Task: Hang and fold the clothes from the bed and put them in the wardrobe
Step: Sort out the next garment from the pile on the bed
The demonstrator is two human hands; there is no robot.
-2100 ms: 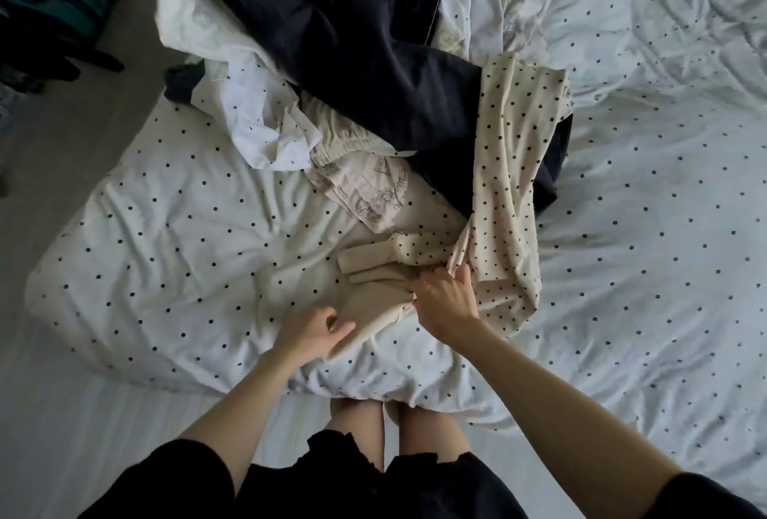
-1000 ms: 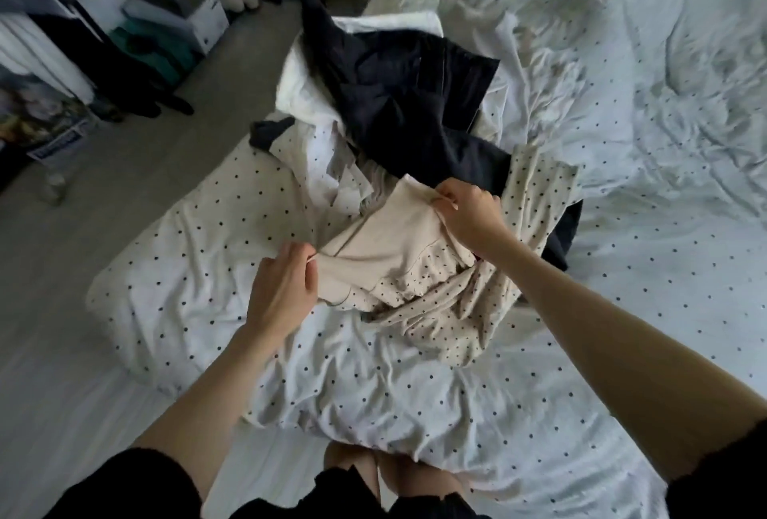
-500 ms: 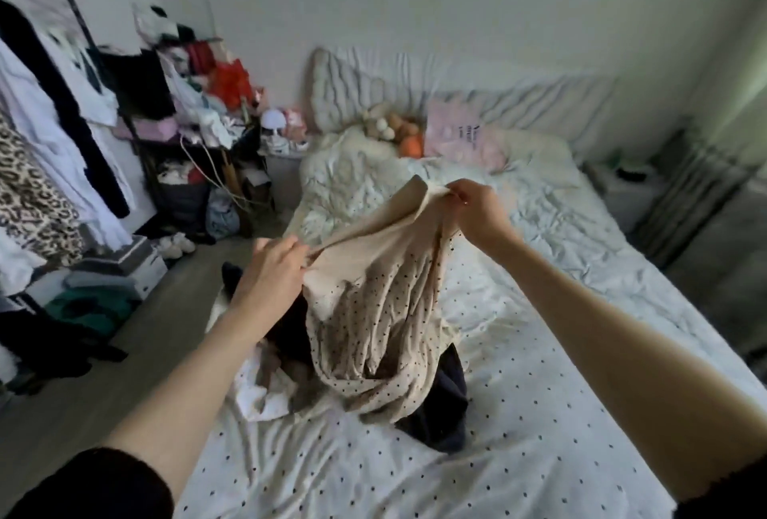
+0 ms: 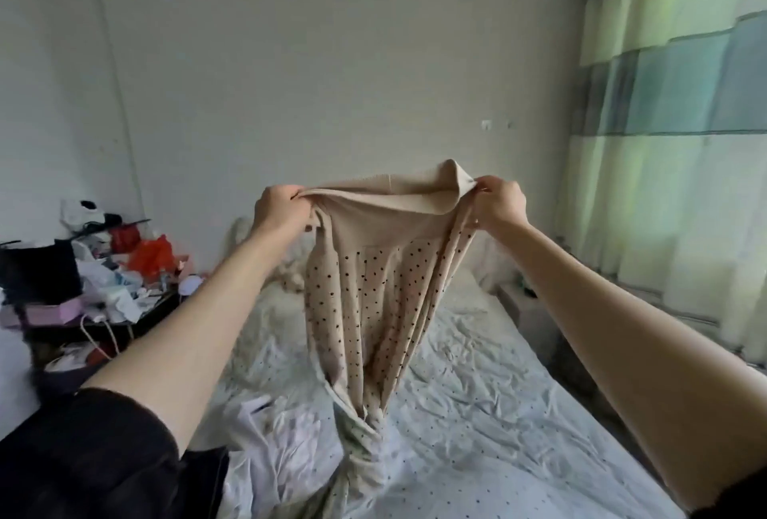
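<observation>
Two hands, left hand (image 4: 281, 207) and right hand (image 4: 498, 203), pinch the plain waistband of a beige polka-dot garment (image 4: 373, 298), stretching it taut between them. Below the grips it hangs twisted, probably held up to shake out for folding.

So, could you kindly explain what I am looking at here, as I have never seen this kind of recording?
There is no machine: a camera worn on a person's head looks forward over their two bare arms. The left hand and the right hand each grip one end of the plain top band of a beige dotted garment, holding it up, stretched between them. Its lower end trails down to the bed, which has a dotted sheet. A cluttered table stands on the left and a curtain hangs on the right.
</observation>
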